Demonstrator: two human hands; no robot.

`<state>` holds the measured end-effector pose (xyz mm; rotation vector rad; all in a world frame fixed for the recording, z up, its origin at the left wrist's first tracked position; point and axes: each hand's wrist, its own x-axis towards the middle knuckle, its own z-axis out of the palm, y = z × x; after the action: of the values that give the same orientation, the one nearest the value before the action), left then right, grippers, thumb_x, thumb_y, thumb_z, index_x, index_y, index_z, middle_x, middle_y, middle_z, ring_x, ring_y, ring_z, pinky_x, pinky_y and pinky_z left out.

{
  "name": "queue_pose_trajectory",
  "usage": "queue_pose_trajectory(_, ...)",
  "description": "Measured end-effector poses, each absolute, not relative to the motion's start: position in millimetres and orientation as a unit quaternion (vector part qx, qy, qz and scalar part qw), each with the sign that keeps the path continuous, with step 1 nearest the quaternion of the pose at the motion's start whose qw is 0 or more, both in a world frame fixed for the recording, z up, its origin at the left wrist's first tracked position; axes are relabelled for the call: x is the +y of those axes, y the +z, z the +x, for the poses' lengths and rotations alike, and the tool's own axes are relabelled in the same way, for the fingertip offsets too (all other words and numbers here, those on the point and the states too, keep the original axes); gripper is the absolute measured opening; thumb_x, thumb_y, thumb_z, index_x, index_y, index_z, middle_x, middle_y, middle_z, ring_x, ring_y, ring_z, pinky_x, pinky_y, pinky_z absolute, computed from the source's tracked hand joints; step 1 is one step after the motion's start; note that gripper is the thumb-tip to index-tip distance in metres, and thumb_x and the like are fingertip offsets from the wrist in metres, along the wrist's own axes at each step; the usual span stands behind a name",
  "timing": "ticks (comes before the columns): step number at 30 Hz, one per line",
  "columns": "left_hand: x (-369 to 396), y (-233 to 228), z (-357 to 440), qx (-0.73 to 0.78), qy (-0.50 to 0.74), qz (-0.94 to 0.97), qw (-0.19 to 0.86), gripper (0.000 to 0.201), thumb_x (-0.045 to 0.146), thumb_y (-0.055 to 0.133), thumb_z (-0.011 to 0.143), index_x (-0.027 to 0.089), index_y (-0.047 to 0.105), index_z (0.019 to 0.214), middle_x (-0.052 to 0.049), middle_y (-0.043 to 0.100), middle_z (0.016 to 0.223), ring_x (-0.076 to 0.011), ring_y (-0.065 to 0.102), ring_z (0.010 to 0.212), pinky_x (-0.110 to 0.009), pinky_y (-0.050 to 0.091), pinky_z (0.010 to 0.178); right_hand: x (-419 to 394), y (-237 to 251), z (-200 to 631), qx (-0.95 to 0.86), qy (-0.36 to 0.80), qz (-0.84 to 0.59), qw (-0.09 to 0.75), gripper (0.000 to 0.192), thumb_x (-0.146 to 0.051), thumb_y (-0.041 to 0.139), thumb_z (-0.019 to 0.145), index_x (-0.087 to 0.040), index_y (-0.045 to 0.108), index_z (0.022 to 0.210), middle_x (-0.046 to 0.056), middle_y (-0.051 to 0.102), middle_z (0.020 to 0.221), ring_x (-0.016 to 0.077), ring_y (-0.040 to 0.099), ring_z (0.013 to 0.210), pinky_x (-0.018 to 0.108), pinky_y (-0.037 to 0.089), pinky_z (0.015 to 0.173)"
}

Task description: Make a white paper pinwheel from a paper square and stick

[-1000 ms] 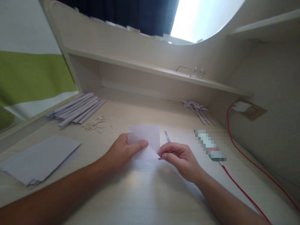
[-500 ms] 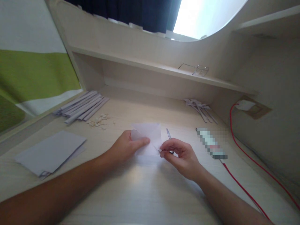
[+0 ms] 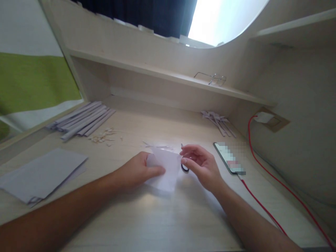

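Note:
A small white sheet of paper [image 3: 164, 169] is held up off the desk, slightly tilted. My left hand [image 3: 138, 169] is closed on its left side, thumb lying over the front. My right hand [image 3: 201, 162] is at the sheet's upper right corner, which sits between thumb and index fingertips. Beneath and behind that hand lie scissors [image 3: 185, 168], partly hidden, with a dark handle loop and a blade tip showing. Just beyond the paper's top edge are a few thin pale strips [image 3: 164, 147] on the desk.
To the left are rolled paper tubes [image 3: 84, 120], small scraps [image 3: 103, 135] and stacked paper sheets [image 3: 47, 175]. Folded paper strips [image 3: 219, 121] lie at the back right. A phone [image 3: 228, 157] sits on a red cable [image 3: 262, 206]. Eyeglasses [image 3: 216, 79] rest on the shelf [image 3: 157, 70].
The paper has tilted and my right hand has moved up to its corner from its lower right edge. Thin strips now show behind the sheet. The view has shifted slightly right.

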<state>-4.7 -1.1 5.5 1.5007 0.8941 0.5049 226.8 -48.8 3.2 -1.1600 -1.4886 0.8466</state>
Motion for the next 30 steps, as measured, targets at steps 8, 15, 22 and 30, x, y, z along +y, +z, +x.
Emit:
queue_pose_trajectory(8, 0.7, 3.5, -6.7, 0.374, 0.19, 0.641, 0.642, 0.028, 0.035, 0.072, 0.079, 0.01, 0.075, 0.091, -0.008, 0.074, 0.081, -0.0168, 0.063, 0.066, -0.026, 0.045, 0.06, -48.4, 2.4, 223.1, -0.603, 0.406, -0.489, 0.483, 0.014, -0.03, 0.076, 0.085, -0.018, 0.071, 0.08, 0.0, 0.067, 0.07, 0.0113, 0.058, 0.062, 0.024, 0.045, 0.057)
queue_pose_trajectory(15, 5.9, 3.8, -8.9, 0.393, 0.262, 0.633, 0.614, 0.03, 0.04, 0.075, 0.078, 0.011, 0.075, 0.087, -0.007, 0.073, 0.079, -0.0172, 0.062, 0.066, -0.027, 0.044, 0.061, -45.4, 1.4, 225.8, -0.59, 0.417, -0.502, 0.476, 0.017, -0.031, 0.076, 0.085, -0.017, 0.07, 0.076, -0.001, 0.066, 0.066, 0.0112, 0.059, 0.059, 0.024, 0.045, 0.057)
queue_pose_trajectory(22, 7.0, 9.2, -12.1, 0.41, 0.252, 0.66, 0.577, 0.031, 0.043, 0.073, 0.079, 0.012, 0.075, 0.08, -0.005, 0.07, 0.075, -0.0158, 0.058, 0.063, -0.026, 0.04, 0.058, -47.1, 1.5, 224.9, -0.593, 0.442, -0.503, 0.447, 0.017, -0.031, 0.076, 0.084, -0.018, 0.071, 0.077, 0.0, 0.068, 0.068, 0.0124, 0.061, 0.062, 0.025, 0.047, 0.061)
queue_pose_trajectory(30, 9.9, 5.9, -10.8, 0.397, 0.236, 0.64, 0.613, 0.03, 0.04, 0.074, 0.075, 0.011, 0.075, 0.081, -0.006, 0.07, 0.073, -0.0172, 0.058, 0.061, -0.027, 0.039, 0.058, -44.7, 5.2, 225.7, -0.58, 0.451, -0.48, 0.479, 0.013, -0.03, 0.071, 0.086, -0.017, 0.075, 0.083, 0.001, 0.069, 0.069, 0.0128, 0.065, 0.062, 0.026, 0.052, 0.061)
